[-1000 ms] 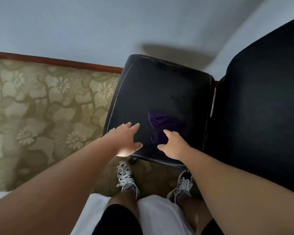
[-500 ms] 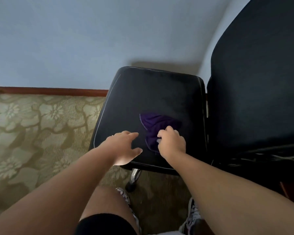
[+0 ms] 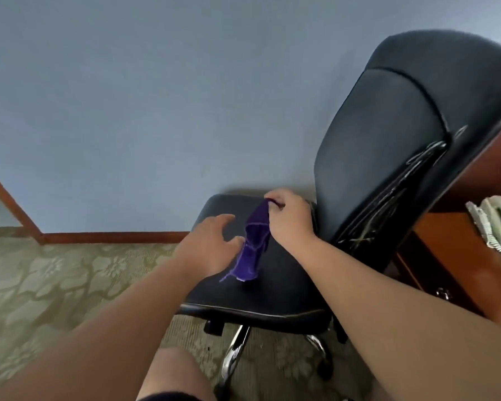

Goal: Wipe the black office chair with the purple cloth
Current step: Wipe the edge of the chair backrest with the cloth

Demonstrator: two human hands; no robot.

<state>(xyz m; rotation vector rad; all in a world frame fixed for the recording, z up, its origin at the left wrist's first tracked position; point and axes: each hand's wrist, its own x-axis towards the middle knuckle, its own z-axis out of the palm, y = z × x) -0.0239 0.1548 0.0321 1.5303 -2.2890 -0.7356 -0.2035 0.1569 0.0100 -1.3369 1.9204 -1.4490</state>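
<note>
The right hand [image 3: 290,219] pinches the purple cloth [image 3: 253,247] above the black office chair [image 3: 287,287].

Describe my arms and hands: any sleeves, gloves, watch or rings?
The left forearm and right forearm are bare, with no sleeves in view. The left hand and right hand wear no gloves, and no watch, bracelet or rings show. Blur could hide small jewellery.

2 hands [image 3: 210,246] [image 3: 291,221], 1 purple cloth [image 3: 253,244], 1 black office chair [image 3: 388,125], 1 desk [image 3: 451,244].
</note>
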